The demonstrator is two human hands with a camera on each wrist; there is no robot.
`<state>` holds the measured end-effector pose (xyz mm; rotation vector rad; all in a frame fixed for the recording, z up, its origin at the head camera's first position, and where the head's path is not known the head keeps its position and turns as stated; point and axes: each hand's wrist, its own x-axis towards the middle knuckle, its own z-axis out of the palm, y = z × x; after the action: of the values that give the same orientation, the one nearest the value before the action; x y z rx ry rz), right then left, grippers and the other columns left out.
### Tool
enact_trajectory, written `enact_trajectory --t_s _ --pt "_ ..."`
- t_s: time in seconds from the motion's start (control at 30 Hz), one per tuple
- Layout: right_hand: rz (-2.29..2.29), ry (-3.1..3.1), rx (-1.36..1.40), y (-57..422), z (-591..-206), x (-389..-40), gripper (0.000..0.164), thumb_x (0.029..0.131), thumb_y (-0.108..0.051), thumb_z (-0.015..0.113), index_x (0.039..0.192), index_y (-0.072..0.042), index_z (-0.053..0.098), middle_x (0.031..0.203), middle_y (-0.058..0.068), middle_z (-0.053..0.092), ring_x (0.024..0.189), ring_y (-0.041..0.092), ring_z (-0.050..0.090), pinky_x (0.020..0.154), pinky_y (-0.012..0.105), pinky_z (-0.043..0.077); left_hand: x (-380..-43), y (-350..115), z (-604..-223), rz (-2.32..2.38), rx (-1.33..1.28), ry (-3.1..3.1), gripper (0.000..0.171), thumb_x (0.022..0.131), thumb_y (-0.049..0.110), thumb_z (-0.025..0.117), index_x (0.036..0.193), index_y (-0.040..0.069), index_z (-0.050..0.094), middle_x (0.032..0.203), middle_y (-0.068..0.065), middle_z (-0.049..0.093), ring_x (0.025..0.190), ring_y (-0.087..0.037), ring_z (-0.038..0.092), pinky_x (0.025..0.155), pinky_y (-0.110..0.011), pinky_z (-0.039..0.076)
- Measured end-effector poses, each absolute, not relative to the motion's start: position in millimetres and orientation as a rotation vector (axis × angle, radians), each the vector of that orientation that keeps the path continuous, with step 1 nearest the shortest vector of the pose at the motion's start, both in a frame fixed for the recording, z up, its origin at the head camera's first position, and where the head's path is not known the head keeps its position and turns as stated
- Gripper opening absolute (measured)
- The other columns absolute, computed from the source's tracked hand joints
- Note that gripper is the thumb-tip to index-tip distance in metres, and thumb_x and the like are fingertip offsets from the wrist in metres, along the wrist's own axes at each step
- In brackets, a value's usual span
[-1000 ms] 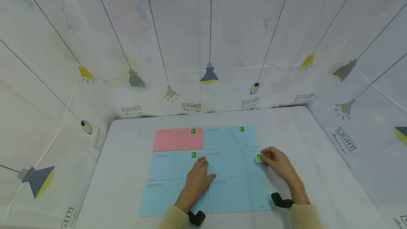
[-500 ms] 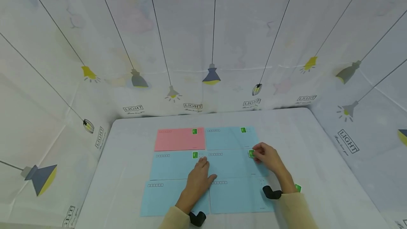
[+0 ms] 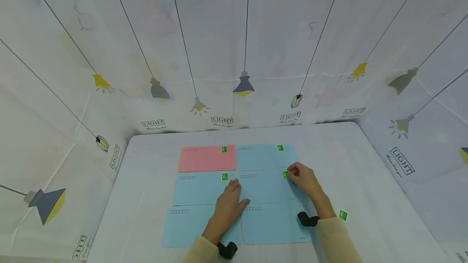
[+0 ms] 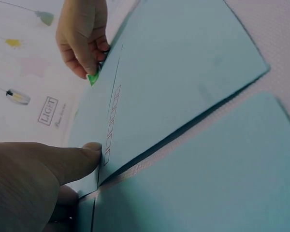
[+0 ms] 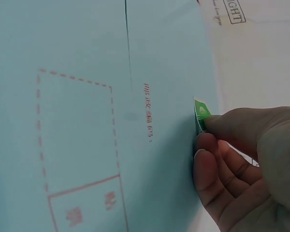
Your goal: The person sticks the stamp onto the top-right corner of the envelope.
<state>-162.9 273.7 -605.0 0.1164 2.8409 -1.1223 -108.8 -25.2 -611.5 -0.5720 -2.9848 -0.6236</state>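
Observation:
My right hand (image 3: pixel 304 180) pinches a small green stamp (image 3: pixel 286 175) between thumb and fingers, over the upper right part of the middle right blue envelope (image 3: pixel 261 190). In the right wrist view the stamp (image 5: pixel 201 109) stands tilted at the fingertips, close over the blue paper. My left hand (image 3: pixel 227 206) rests with extended fingers across the middle of the envelopes, its thumb (image 4: pixel 89 153) at the left edge of that same envelope. Beside its fingertips, the middle left blue envelope (image 3: pixel 197 192) bears a green stamp (image 3: pixel 224 177).
A pink envelope (image 3: pixel 206 163) and a blue one (image 3: pixel 263 161) lie at the back, each with a green stamp. Two blue envelopes without visible stamps, left (image 3: pixel 183 230) and right (image 3: pixel 274 228), lie in front. Another stamp (image 3: pixel 343 214) lies on the white table by the right sleeve.
My right hand has moved left with the stamp, from the envelope's right edge to over its upper right part. The loose stamp by the sleeve has come into view. The left hand stays put.

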Motion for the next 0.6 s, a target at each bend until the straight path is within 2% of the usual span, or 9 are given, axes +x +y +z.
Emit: enact_trajectory --t_s 0.2,0.43,0.6 --pt "-1.043 2.888 0.131 269.6 -604.6 -162.4 0.017 0.094 -0.010 0.061 0.108 -0.002 0.064 0.091 0.009 0.067 0.081 0.019 0.059 0.073 0.030 0.050 -109.3 -25.1 -611.5 -0.634 -0.570 -2.982 0.060 0.089 0.036 0.075 0.131 -0.006 0.062 0.145 -0.019 0.057 0.137 -0.031 0.053 0.108 -0.044 0.050" --pt "-1.002 2.911 0.143 267.3 -605.5 -162.1 0.014 0.094 -0.010 0.060 0.107 -0.003 0.063 0.090 0.009 0.066 0.078 0.019 0.057 0.070 0.031 0.048 -109.4 -24.9 -610.0 -0.649 -0.561 -2.994 0.061 0.089 0.036 0.075 0.132 -0.005 0.061 0.146 -0.018 0.056 0.138 -0.031 0.052 0.109 -0.044 0.049" --pt "-0.944 2.946 0.086 264.4 -603.0 -161.7 0.012 0.094 -0.009 0.063 0.101 -0.002 0.070 0.092 0.011 0.070 0.081 0.021 0.061 0.073 0.038 0.054 -109.3 -25.4 -609.6 -0.651 -0.564 -2.996 0.061 0.089 0.036 0.075 0.132 -0.005 0.061 0.146 -0.018 0.056 0.138 -0.031 0.052 0.109 -0.044 0.049"
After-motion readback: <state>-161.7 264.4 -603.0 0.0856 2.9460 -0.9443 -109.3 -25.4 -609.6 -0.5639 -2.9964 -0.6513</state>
